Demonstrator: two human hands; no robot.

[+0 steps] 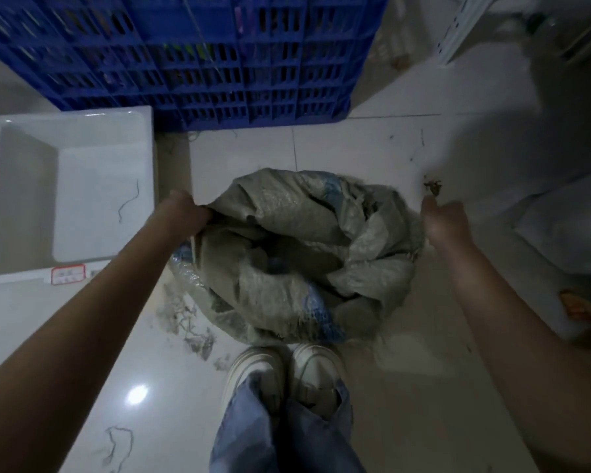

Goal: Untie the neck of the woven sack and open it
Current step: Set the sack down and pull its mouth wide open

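With the woven sack (pixel 297 257) slumped on the floor before our shoes (pixel 284 377), our left hand (pixel 188 213) clenches its rim at 9 o'clock, our right hand (pixel 446 221) is fisted at 3 o'clock, and the cloth looks limp, light and best gripped at its rim.

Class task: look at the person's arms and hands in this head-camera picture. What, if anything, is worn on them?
Both forearms are bare up to the picture's edge: no sleeves show. The left hand and right hand wear no gloves, and no watch, bracelet or ring can be seen, though the picture is dim and slightly blurred. No markings show.
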